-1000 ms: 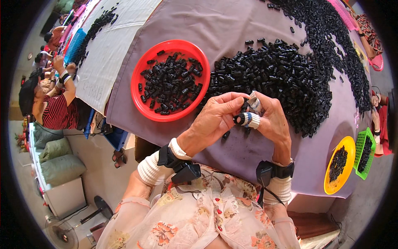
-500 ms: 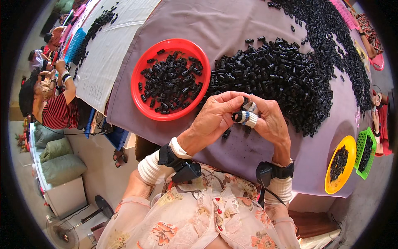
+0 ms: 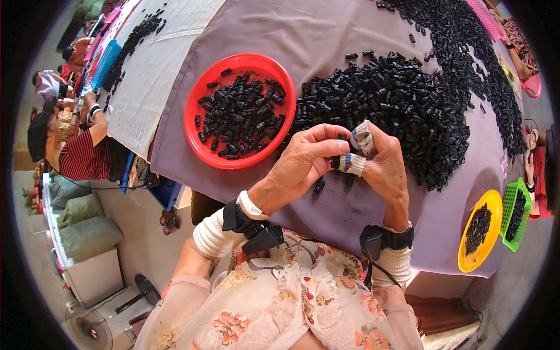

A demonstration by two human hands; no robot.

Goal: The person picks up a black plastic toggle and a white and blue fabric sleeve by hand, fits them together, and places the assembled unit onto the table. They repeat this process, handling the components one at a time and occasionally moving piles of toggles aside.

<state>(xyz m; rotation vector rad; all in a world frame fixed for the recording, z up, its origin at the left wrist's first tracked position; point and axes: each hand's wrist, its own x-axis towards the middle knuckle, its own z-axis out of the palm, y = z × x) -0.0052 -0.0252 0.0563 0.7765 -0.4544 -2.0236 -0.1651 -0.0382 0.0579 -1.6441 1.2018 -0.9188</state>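
Head view: both hands (image 3: 344, 160) raised slightly nearer the black-piece heap (image 3: 402, 105) than before, taped fingers (image 3: 352, 164) pinching one small black piece (image 3: 336, 161) together.

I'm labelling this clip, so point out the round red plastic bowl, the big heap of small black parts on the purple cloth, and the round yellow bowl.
round red plastic bowl (image 3: 192, 131), head view, bare left rim
heap of small black parts (image 3: 402, 99), head view, middle of pile
round yellow bowl (image 3: 494, 205), head view, upper rim
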